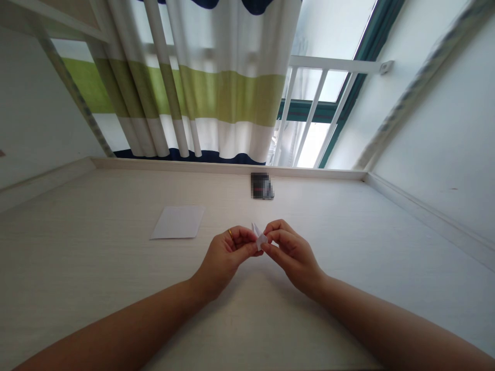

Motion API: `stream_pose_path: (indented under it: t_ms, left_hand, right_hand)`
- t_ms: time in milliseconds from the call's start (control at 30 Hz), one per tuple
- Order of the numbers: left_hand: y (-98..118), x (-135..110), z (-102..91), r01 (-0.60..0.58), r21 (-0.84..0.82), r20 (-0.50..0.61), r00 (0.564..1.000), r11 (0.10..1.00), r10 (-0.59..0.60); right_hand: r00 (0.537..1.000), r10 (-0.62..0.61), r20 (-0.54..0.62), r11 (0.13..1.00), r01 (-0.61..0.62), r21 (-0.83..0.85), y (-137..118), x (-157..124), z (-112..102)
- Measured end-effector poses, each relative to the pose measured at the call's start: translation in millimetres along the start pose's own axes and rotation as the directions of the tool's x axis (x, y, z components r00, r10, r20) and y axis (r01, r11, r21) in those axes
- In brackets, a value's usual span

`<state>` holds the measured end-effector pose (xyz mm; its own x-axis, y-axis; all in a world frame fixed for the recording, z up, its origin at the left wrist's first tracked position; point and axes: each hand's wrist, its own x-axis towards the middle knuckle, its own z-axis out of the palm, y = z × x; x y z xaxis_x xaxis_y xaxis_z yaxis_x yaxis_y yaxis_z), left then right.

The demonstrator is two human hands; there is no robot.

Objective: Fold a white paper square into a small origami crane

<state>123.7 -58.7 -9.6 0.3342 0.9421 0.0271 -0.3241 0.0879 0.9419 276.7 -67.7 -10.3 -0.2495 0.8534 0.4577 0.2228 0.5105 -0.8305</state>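
Note:
A small piece of folded white paper [262, 241] is pinched between my two hands over the pale tabletop [216, 319]. One thin pointed part of it sticks up at the back. My left hand [228, 252], with a gold ring on one finger, grips its left side between thumb and fingers. From the other side, my right hand [292, 252] closes thumb and fingertips on the paper's right edge. Fingers cover much of the folds. To the left of my hands lies a flat white sheet of paper [178, 222], apart from both hands.
A dark, pixelated object [261, 186] rests near the table's back edge. A raised pale rim [216, 166] runs along the back. Beyond it hang white, green and navy curtains [232, 98], beside a white railing [336, 64] at the window. White walls stand on both sides.

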Motion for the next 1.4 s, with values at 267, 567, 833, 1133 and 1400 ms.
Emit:
stream_pose_path:
  t_ms: [267,567,833,1133,1400]
  left_hand:
    - [-1,0,-2.6,-0.006,-0.007,0.025,1.0,1.0,0.006]
    - [-3,-3,1.7,-0.007,0.07,-0.038,0.999,0.998,0.01]
    - [-2,-2,3.4,0.001,0.062,-0.051,0.999,0.998,0.002]
    - [-5,-2,1.7,0.006,0.104,-0.062,0.998,0.995,0.0]
    - [-3,-1,3.0,0.009,0.125,-0.091,0.996,0.992,0.002]
  right_hand:
    - [0.987,0.152,-0.048,0.96,-0.136,0.243,0,0,6]
    - [0.976,0.201,-0.08,0.913,-0.157,0.376,-4,-3,8]
    - [0.905,0.426,-0.01,0.753,-0.348,0.559,-7,-3,9]
    - [0.857,0.513,-0.053,0.761,-0.425,0.49,-9,-3,9]
    - [0.865,0.501,-0.036,0.723,-0.395,0.567,-12,-5,11]
